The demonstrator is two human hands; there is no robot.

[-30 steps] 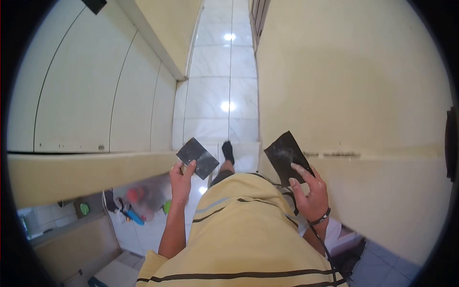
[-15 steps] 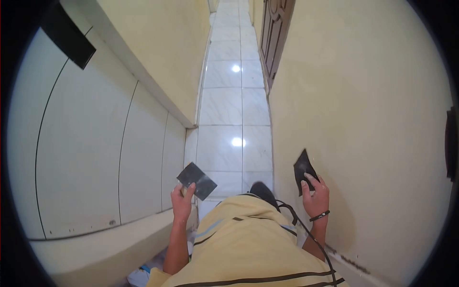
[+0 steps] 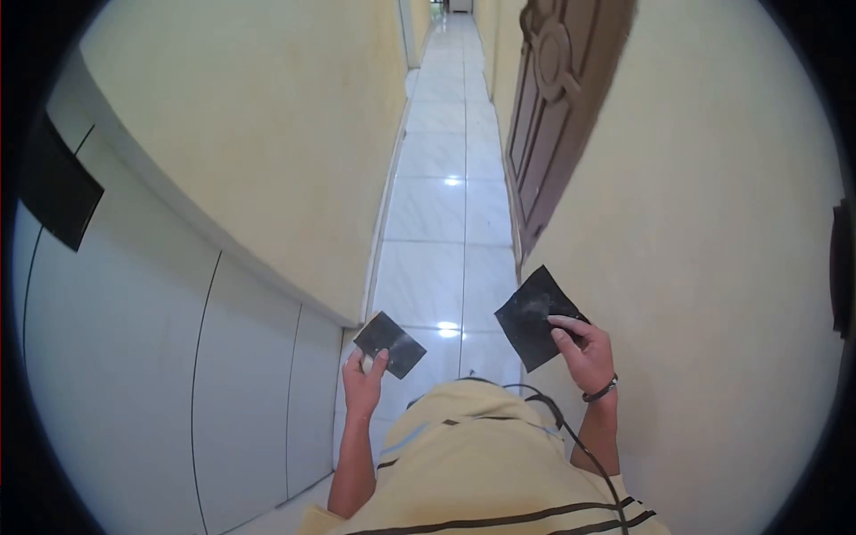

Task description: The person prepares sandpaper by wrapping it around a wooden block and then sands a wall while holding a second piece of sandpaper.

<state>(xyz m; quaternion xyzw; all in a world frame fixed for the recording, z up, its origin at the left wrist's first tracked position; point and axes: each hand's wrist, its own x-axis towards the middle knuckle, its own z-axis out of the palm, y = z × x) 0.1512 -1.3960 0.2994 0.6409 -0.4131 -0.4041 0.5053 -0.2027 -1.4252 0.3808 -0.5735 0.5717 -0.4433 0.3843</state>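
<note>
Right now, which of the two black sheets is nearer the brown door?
The sheet in the right hand, which wears a dark wristband; the other sheet, in the left hand, is farther from the door.

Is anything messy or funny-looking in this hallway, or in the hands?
A little. The right hand holds a large black sheet, the left hand a smaller black sheet. Both have pale smudges, maybe dust, that stand out on black. I see no spill on the tiled floor.
</note>
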